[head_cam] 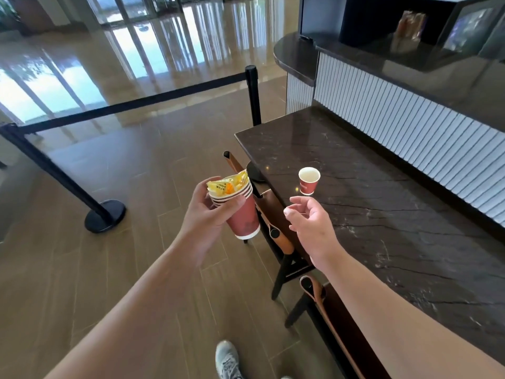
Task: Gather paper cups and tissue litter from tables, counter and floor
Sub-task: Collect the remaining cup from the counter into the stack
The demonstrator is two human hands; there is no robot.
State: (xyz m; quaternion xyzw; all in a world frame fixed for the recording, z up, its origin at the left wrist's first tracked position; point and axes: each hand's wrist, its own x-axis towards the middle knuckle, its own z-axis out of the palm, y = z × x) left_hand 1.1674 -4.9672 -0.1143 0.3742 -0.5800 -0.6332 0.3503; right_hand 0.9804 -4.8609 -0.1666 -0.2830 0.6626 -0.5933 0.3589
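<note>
My left hand (207, 214) grips a stack of red paper cups (243, 214), tilted to the right, with a crumpled yellow wrapper (226, 184) stuffed in the top cup. A single small red paper cup (308, 181) stands upright and empty near the left edge of the dark marble table (382, 214). My right hand (308, 217) hovers just short of that cup, fingers apart, holding nothing and not touching it.
Two dark chairs (276, 231) are tucked under the table's left side. A black stanchion post (252, 94) with a belt runs left to another post with a round base (105, 216). A ribbed white counter (410, 116) stands behind the table. My shoe (226, 359) is on the tiled floor.
</note>
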